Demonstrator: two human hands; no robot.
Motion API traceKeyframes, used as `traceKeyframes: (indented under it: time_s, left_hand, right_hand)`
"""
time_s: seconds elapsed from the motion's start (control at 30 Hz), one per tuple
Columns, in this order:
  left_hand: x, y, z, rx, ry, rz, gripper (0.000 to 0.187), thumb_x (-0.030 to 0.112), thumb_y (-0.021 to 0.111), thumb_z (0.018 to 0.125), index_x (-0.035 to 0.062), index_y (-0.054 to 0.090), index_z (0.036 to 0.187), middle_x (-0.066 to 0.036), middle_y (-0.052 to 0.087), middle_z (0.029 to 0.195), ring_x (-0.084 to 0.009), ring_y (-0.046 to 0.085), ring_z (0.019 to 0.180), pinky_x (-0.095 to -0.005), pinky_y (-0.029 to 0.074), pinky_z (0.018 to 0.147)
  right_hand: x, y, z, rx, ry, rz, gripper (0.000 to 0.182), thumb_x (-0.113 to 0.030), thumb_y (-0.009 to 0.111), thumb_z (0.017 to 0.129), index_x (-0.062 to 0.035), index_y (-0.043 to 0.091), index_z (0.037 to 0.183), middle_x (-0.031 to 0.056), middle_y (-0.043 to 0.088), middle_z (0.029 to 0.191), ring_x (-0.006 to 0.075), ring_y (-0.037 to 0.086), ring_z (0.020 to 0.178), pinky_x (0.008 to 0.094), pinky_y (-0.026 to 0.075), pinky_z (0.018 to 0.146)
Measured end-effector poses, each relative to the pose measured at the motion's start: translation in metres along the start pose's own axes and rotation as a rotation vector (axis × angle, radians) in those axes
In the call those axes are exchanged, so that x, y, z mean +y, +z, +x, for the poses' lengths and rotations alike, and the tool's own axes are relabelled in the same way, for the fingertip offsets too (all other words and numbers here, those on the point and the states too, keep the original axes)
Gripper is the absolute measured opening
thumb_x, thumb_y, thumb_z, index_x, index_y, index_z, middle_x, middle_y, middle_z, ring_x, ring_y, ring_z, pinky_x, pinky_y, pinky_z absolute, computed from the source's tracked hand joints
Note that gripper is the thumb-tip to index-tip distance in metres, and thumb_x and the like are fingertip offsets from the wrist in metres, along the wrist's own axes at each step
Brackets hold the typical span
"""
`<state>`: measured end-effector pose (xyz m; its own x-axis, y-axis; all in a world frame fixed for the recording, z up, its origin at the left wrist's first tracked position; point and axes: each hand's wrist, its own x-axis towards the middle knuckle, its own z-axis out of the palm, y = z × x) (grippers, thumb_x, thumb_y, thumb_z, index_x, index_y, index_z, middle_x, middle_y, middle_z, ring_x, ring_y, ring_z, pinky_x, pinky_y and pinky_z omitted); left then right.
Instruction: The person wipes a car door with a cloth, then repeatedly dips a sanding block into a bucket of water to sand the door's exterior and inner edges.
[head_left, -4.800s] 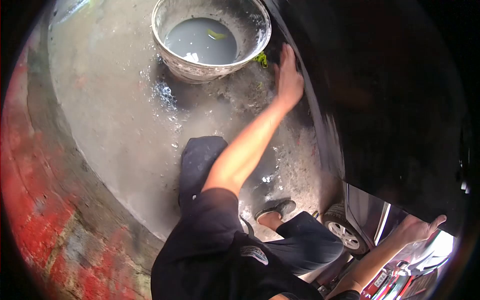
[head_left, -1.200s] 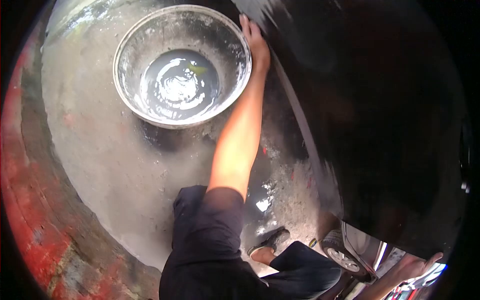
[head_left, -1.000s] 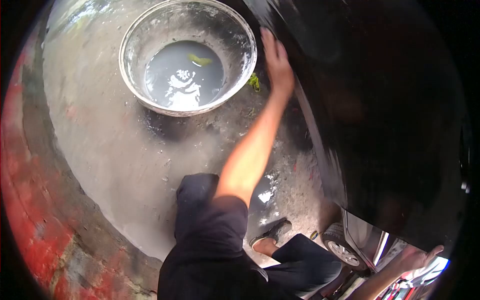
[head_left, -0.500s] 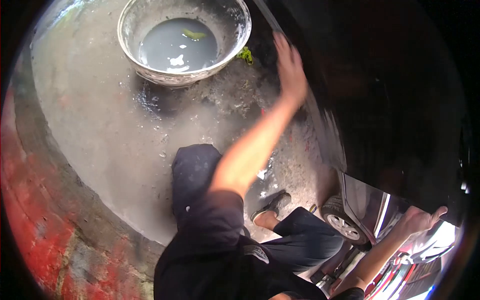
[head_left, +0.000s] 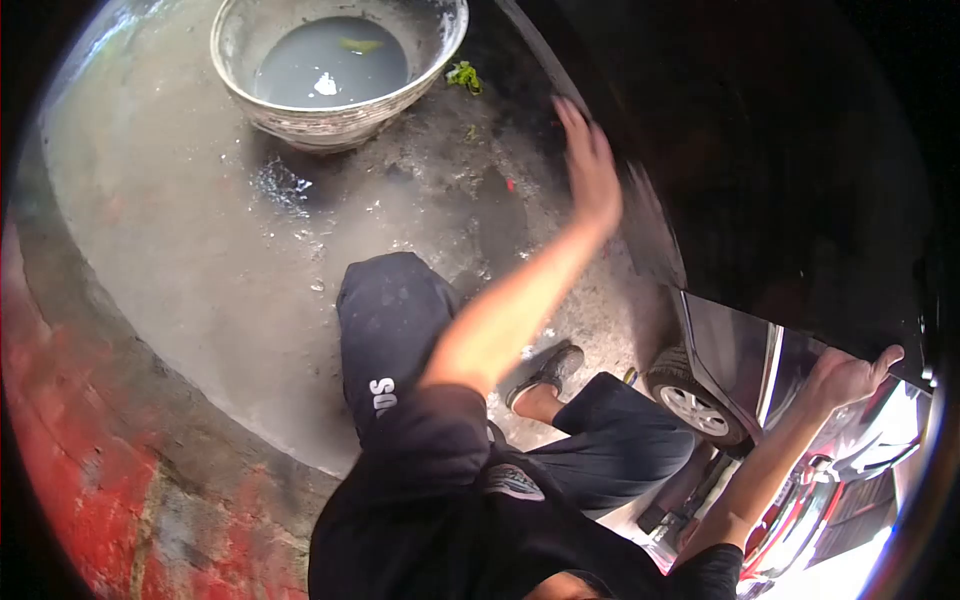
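My left hand (head_left: 595, 175) is stretched out with its fingers extended, slightly blurred. It lies against or very near the lower edge of a large, glossy dark car panel (head_left: 780, 180). Nothing shows in its grasp. At the panel's near end is my right hand (head_left: 850, 378), thumb sticking out over the dark surface. Its other fingers are mostly hidden and seem curled round the panel's edge. Beyond the left hand, a pale, dirty basin (head_left: 330, 128) holds cloudy grey water with a green-yellow thing (head_left: 361, 46) in it.
The floor (head_left: 180, 200) is wet concrete. A crumpled green scrap (head_left: 464, 76) lies beside the basin. A car wheel (head_left: 695, 408) stands near my sandalled foot (head_left: 548, 380). A low kerb with red paint (head_left: 80, 480) curves along the left. Bright red-and-white items (head_left: 800, 510) show behind my right arm.
My view has shifted, so the basin sits higher and farther left. Relative to the panel edge, my left hand has slid back toward me. The right hand stays at the panel's end.
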<state>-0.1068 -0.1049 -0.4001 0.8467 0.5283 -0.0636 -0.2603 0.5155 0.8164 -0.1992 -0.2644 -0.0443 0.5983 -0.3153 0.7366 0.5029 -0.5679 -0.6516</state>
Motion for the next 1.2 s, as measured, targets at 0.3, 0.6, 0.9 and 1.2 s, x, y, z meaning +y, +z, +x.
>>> traceKeyframes:
  time_s: [0.3, 0.6, 0.9, 1.2]
  left_hand:
    - [0.005, -0.016, 0.027, -0.08, -0.258, -0.274, 0.051, 0.026, 0.036, 0.114, -0.0107, 0.043, 0.148, -0.027, 0.057, 0.144, -0.0317, 0.057, 0.129, -0.036, 0.04, 0.11]
    - [-0.057, 0.046, -0.173, -0.183, -0.312, -0.003, 0.063, 0.022, 0.037, 0.113, -0.0066, 0.011, 0.162, -0.023, 0.005, 0.172, -0.0336, 0.005, 0.16, -0.0392, 0.007, 0.13]
    - [-0.07, -0.039, -0.17, -0.509, -0.436, 0.178, 0.06, 0.011, 0.045, 0.106, 0.0007, 0.026, 0.162, -0.022, 0.03, 0.167, -0.0307, 0.031, 0.154, -0.0351, 0.024, 0.126]
    - [-0.016, 0.009, -0.055, -0.28, -0.376, 0.001, 0.077, -0.001, 0.043, 0.095, 0.0029, 0.011, 0.165, -0.026, 0.056, 0.145, -0.0357, 0.056, 0.133, -0.0373, 0.041, 0.113]
  right_hand:
    - [-0.001, 0.003, 0.003, -0.052, 0.036, 0.127, 0.054, -0.035, 0.05, 0.11, 0.007, 0.051, 0.144, 0.0202, 0.058, 0.145, 0.0381, 0.058, 0.13, 0.0541, 0.042, 0.117]
    - [0.006, 0.006, 0.001, -0.033, -0.021, 0.134, 0.045, -0.027, 0.046, 0.112, 0.0066, 0.056, 0.139, 0.0218, 0.06, 0.143, 0.0384, 0.06, 0.128, 0.0543, 0.042, 0.117]
    - [0.013, 0.022, 0.011, 0.051, -0.037, 0.233, 0.038, -0.021, 0.056, 0.108, 0.0039, 0.057, 0.137, 0.0192, 0.064, 0.137, 0.0363, 0.063, 0.126, 0.0523, 0.046, 0.116]
    - [0.01, 0.016, 0.003, 0.095, -0.17, 0.17, 0.039, -0.022, 0.065, 0.104, 0.006, 0.058, 0.13, 0.0205, 0.069, 0.125, 0.0335, 0.07, 0.111, 0.0466, 0.053, 0.109]
